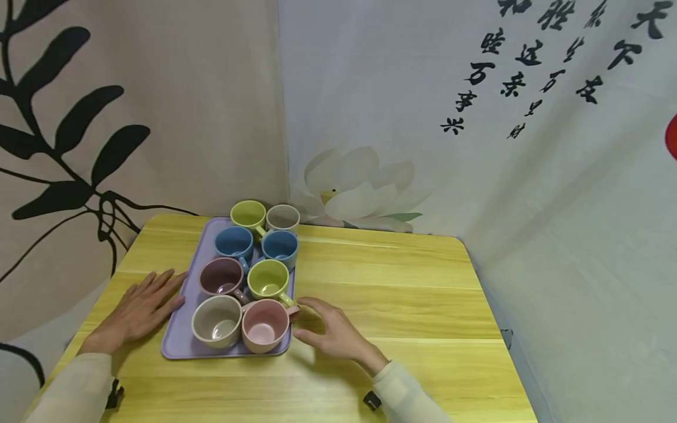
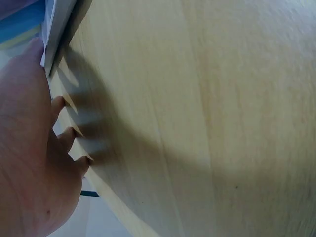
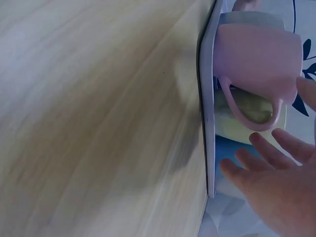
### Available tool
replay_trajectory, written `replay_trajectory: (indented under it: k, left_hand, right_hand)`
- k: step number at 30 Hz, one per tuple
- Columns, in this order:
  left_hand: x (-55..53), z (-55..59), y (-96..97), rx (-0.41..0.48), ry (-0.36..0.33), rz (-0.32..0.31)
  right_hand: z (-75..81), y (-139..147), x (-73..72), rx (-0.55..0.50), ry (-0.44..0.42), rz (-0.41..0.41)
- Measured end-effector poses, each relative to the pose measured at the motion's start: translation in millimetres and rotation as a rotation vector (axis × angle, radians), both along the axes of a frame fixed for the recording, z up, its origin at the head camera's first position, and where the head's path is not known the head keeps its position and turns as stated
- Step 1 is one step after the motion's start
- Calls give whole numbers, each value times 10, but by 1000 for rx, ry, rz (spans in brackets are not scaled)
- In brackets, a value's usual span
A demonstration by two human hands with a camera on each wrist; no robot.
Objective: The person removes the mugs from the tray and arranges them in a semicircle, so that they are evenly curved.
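A lilac tray [image 1: 177,339] carries several mugs in two columns. Nearest the front are a pink mug [image 1: 266,326] and an off-white mug [image 1: 217,322]. Behind them stand a mauve mug [image 1: 221,277] and a yellow-green mug [image 1: 268,279]. My left hand [image 1: 141,308] lies with fingers spread on the table, thumb and fingertips at the tray's left edge. At the tray's right side, my right hand [image 1: 338,333] holds nothing; its fingertips are right by the pink mug's handle. In the right wrist view, its loosely spread fingers [image 3: 269,150] hover beside the handle [image 3: 249,118].
Farther back on the tray are two blue mugs, one at left [image 1: 234,242] and one at right [image 1: 280,247], then another yellow-green mug [image 1: 248,214] and a grey-white mug [image 1: 282,218]. The wooden table [image 1: 402,294] extends right of the tray. A printed cloth backdrop [image 1: 370,106] hangs behind.
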State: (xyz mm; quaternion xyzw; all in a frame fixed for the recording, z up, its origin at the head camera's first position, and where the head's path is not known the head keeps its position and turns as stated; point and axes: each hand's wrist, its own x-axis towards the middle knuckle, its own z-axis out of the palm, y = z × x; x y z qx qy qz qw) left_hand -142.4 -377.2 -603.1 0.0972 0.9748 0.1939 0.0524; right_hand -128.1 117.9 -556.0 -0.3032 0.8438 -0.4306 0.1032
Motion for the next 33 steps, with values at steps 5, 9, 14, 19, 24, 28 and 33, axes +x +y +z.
replay_trajectory:
  k: [5,9,14,19,24,28,33]
  left_hand:
    - [2,-25,-12,2,7,0]
    - [6,-36,-12,7,10,1]
    - [5,-38,-14,7,22,1]
    - [5,-33,-10,3,24,5]
    - [6,-32,-12,-2,29,4]
    - [6,-27,-13,-5,21,-3]
    - [10,-21,-6,-3,21,3]
  right_hand:
    - [-37,-65,-4,-8,23,2]
    - [-51,-106,-5,-12,49,-24]
    - [-81,-155,-15,-70,91,-54]
    - [-131,-194,-20,-149,59,-73]
    - [-147,-215,4,-186,24,-77]
    - [-140,-231,15,-197,-31,-66]
    - [-125,-256,21,-221,-161,-71]
